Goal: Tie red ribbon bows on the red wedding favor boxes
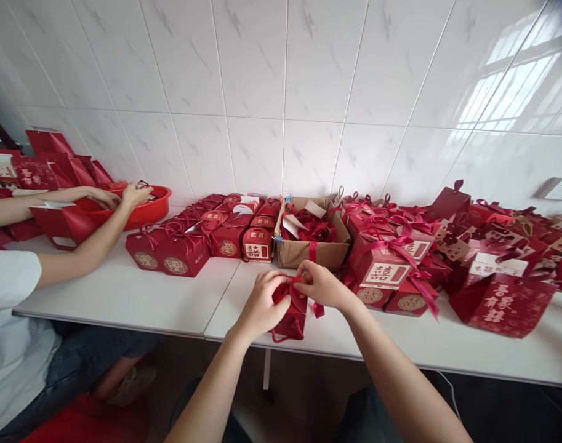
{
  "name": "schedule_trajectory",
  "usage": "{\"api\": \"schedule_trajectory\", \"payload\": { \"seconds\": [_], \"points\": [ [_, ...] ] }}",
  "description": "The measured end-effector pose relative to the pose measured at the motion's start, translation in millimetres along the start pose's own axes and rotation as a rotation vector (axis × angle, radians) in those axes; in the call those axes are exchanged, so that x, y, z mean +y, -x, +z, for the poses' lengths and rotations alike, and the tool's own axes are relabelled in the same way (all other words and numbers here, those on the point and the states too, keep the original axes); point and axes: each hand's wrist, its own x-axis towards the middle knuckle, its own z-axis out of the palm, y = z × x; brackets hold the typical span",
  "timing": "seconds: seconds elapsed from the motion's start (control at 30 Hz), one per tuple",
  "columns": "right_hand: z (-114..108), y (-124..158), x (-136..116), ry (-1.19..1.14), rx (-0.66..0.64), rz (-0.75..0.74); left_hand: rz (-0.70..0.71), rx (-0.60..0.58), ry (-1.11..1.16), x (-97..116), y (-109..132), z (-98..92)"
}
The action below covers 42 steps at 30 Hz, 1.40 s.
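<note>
A small red gift box with a cord handle hanging at its front sits near the table's front edge, between my two hands. My left hand is wrapped round the box's left side, its fingers at the top. With thumb and fingertips pinched together, my right hand works at the top flap of the same box; whether it grips the flap or a ribbon there is hidden. Just right of the box, a loose end of red ribbon lies on the table. Behind my hands stands an open cardboard box full of red ribbons and white cards.
Rows of red gift boxes stand left of the cardboard box. Ribbon-tied boxes are stacked right of it, with more bags and boxes beyond. At left, another person's hands reach over a red basin. A tiled wall closes the back.
</note>
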Motion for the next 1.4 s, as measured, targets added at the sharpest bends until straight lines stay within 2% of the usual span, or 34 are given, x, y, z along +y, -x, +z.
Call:
{"api": "schedule_trajectory", "payload": {
  "seconds": [0.2, 0.47, 0.9, 1.0, 1.07, 1.13, 1.2, 1.27, 1.4],
  "points": [
    [-1, 2, -3, 0.064, 0.010, -0.032, -0.079, 0.018, 0.029, 2, -9, 1.5],
    [3, 4, -2, 0.039, 0.036, -0.025, -0.023, -0.030, -0.036, -2, -16, -1.8],
    [4, 8, -7, 0.006, 0.082, -0.043, -0.058, -0.069, -0.005, -2, -16, -1.3],
    [5, 8, -5, 0.096, 0.145, -0.056, -0.052, -0.039, -0.005, 2, -16, -2.3],
    [4, 8, -4, 0.203, 0.223, -0.111, -0.023, -0.018, 0.009, 7, -18, -6.0],
    [1, 7, -4, 0.258, 0.245, -0.195, 0.025, -0.014, 0.053, 15, -22, -12.3],
    [-1, 6, -5, 0.210, 0.198, -0.252, 0.057, -0.030, 0.115, 24, -27, -20.4],
    [-2, 4, -7, 0.068, 0.133, -0.262, 0.059, -0.026, 0.162, 31, -33, -28.8],
    [-5, 5, -18, -0.239, 0.043, -0.263, 0.040, 0.072, 0.211, 37, -35, -41.4]
  ]
}}
